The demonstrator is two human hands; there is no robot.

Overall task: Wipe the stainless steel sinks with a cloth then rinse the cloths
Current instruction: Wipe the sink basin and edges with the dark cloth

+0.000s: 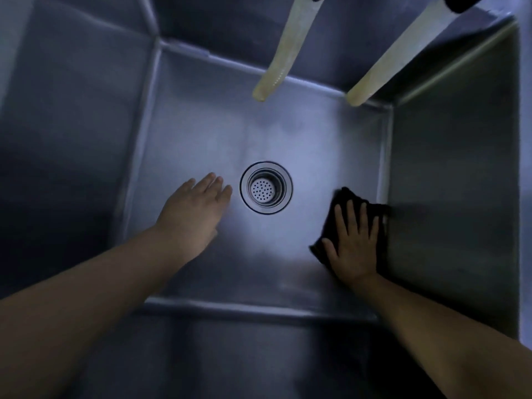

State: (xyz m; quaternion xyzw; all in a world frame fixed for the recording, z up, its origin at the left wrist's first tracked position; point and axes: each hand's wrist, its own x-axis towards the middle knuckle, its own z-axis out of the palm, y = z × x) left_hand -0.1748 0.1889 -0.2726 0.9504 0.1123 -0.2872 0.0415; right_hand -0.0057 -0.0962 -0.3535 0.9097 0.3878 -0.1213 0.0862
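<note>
I look straight down into a deep stainless steel sink with a round perforated drain strainer in the middle of its floor. A dark cloth lies flat on the floor at the right, against the right wall. My right hand presses on it with fingers spread and straight. My left hand is flat over the floor just left of the drain, fingers straight, holding nothing.
Two pale yellowish hoses hang down from above at the back of the sink, their ends above the far edge of the floor. Steep steel walls enclose the basin on all sides.
</note>
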